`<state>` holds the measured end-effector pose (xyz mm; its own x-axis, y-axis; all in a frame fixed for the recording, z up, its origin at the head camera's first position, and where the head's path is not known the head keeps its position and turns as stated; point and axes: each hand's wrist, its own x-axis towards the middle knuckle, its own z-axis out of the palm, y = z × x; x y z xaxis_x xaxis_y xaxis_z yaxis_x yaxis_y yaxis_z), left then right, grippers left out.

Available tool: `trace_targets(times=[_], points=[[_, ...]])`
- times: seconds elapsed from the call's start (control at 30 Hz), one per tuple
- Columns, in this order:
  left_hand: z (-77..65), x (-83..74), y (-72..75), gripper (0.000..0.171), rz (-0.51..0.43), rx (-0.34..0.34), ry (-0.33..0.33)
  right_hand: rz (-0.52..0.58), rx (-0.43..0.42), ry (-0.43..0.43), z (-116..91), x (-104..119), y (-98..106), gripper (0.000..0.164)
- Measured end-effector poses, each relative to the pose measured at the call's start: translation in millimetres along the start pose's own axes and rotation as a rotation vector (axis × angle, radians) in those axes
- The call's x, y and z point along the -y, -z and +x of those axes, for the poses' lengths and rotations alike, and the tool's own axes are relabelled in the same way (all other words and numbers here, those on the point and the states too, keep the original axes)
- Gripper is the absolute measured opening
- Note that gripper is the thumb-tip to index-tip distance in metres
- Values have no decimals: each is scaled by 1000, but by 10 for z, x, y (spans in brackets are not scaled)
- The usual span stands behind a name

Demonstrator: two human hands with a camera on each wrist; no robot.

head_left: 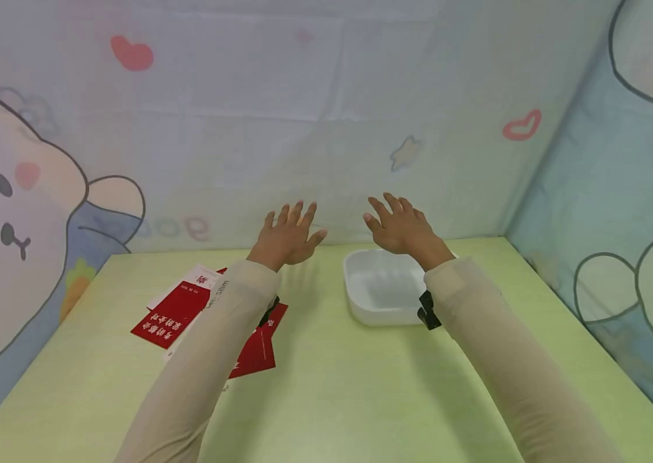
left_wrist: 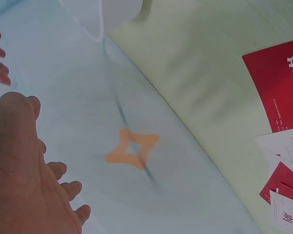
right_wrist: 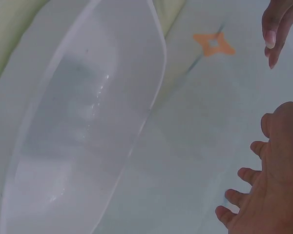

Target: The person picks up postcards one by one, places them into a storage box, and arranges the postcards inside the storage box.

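Both hands hover above the far side of the table with fingers spread, holding nothing. My left hand [head_left: 285, 238] is raised to the right of a loose pile of red and white cards [head_left: 178, 313]; the left forearm hides part of that pile. Over the back of a white plastic basin [head_left: 372, 316] hangs my right hand [head_left: 401, 230], not touching it. In the right wrist view the basin [right_wrist: 102, 97] shows a bare inside. Printed characters are visible on several cards [left_wrist: 276, 80] in the left wrist view.
A pale green table [head_left: 338, 399] lies beneath the arms. Cloth backdrops [head_left: 280, 83] with cartoon animals, hearts and stars stand behind and along both sides. A black strap piece [head_left: 429, 311] shows below the right sleeve.
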<state>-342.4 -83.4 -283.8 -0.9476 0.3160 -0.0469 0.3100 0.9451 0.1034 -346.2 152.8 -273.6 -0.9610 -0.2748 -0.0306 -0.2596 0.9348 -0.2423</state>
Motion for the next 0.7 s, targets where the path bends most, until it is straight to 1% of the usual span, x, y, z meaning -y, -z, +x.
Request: trace_targets(times=[0.13, 0.43, 0.57, 0.7], points=[[-15, 10, -57, 67, 6, 8, 2, 5, 13, 2, -20, -21, -29, 59], [-54, 95, -275, 67, 29, 39, 12, 25, 44, -7, -106, -142, -165, 60], [-83, 123, -325, 67, 32, 33, 13, 28, 44, -4, -121, -178, -206, 60], [-107, 121, -388, 66, 17, 28, -7, 36, 42, 0, -156, -232, -250, 60]])
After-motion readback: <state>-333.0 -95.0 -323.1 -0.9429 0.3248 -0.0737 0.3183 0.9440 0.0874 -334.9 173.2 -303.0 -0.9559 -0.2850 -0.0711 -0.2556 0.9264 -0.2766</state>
